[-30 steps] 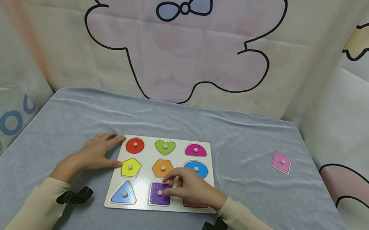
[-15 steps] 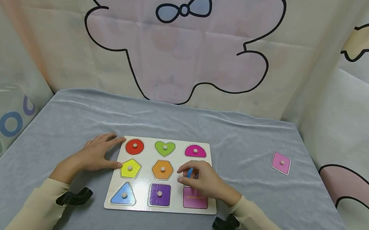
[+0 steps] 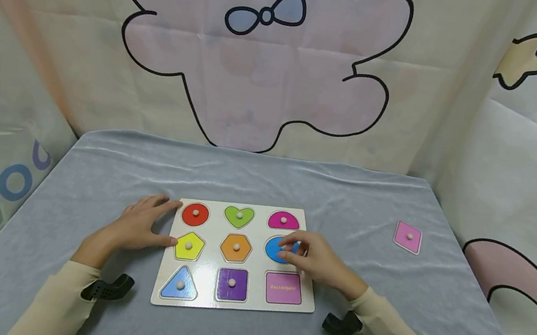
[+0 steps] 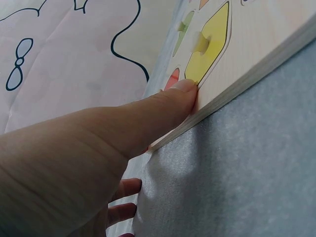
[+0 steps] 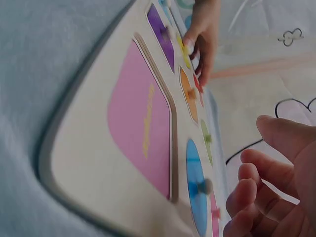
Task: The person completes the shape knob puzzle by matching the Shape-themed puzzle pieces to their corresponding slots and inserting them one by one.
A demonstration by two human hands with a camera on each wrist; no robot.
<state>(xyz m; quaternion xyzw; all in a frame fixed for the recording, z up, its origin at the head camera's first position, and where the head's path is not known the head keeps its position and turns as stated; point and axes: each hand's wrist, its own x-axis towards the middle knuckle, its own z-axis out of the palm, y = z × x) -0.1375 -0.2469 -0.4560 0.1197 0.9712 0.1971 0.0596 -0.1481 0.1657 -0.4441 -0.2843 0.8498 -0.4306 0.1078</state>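
Observation:
A white wooden knob puzzle board (image 3: 206, 281) lies on the cloth. My left hand (image 3: 139, 224) rests at its left edge, fingers extended, thumb (image 4: 168, 106) on the board beside the yellow pentagon (image 3: 189, 245). Over the blue oval (image 3: 274, 248) hovers my right hand (image 3: 320, 264), its fingers loosely bent and partly covering that piece. In the right wrist view nothing sits between those fingers, and the oval's knob (image 5: 206, 186) stands apart from them. Below the oval is a pink rectangular recess (image 3: 283, 288) with lettering. The purple square (image 3: 232, 284) sits in its place.
A loose pink four-sided piece (image 3: 408, 237) with a knob lies on the grey cloth (image 3: 369, 202) at the right. Other knobbed shapes sit in the board, among them a red circle (image 3: 195, 214) and a blue triangle (image 3: 180, 284). Printed curtains surround the table.
From the purple square's knob, my right hand has moved right and away from me to the blue oval, uncovering the pink recess. My left hand stays at the board's edge.

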